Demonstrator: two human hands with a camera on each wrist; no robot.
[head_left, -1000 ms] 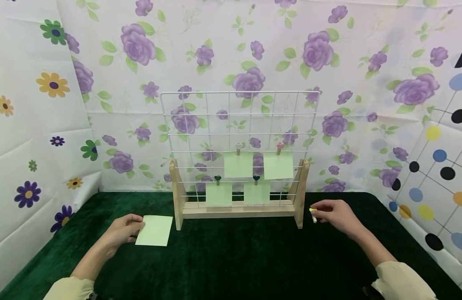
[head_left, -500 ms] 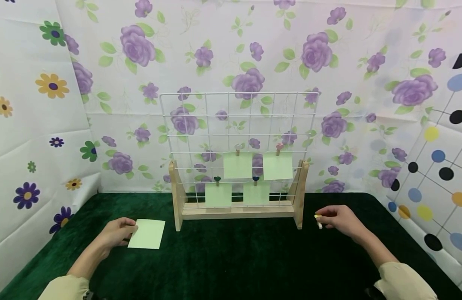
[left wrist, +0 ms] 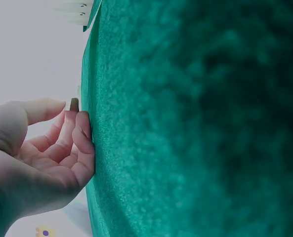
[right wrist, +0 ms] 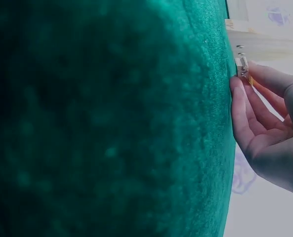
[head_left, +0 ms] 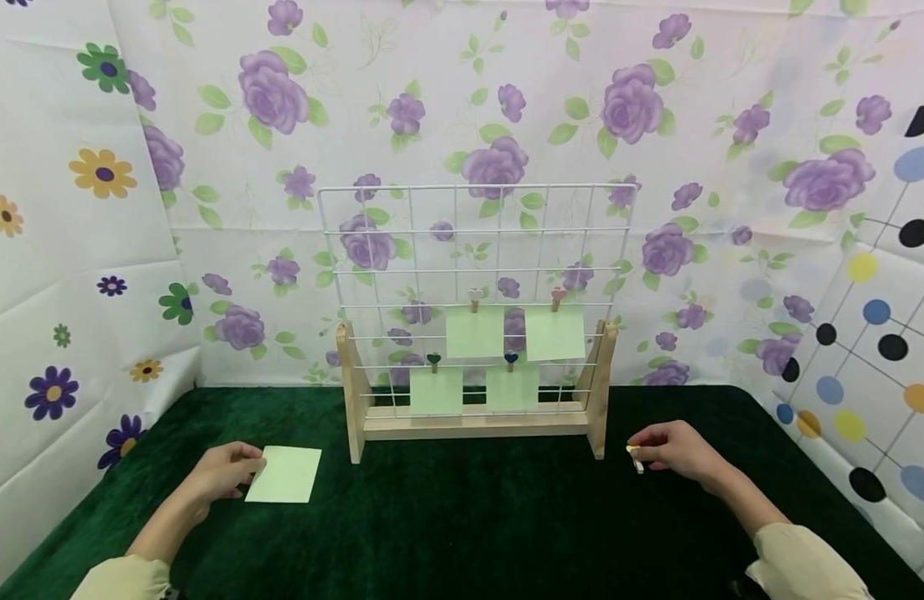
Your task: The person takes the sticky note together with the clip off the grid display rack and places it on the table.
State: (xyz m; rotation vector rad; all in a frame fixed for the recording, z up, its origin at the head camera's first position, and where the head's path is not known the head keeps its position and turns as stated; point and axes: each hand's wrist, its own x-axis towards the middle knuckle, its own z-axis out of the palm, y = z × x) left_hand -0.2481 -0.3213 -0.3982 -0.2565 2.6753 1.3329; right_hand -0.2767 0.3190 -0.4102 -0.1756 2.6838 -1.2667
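In the head view my left hand [head_left: 217,475] pinches a pale green sheet of note paper [head_left: 284,475] by its left edge, low over the green cloth. The left wrist view shows that hand [left wrist: 52,148] side-on, with only a thin dark sliver of the sheet at its fingertips. My right hand [head_left: 681,452], on the other side, pinches a small wooden clothespin [head_left: 638,467] with a yellow top. From the right wrist the clothespin [right wrist: 241,68] appears between thumb and fingers, close to the cloth. Between the hands stands a white wire grid rack [head_left: 476,270].
Several green notes hang on the rack, each under a heart-topped clip, such as the upper right note [head_left: 555,333] and lower left note [head_left: 436,392]. A wooden base [head_left: 476,427] supports the grid on dark green cloth [head_left: 462,517]. Patterned sheets [head_left: 716,100] enclose the back and sides.
My left hand has drawn left and nearer to me, carrying the paper away from the rack. The right hand has come lower and slightly right with the clothespin. Hanging notes stay put.
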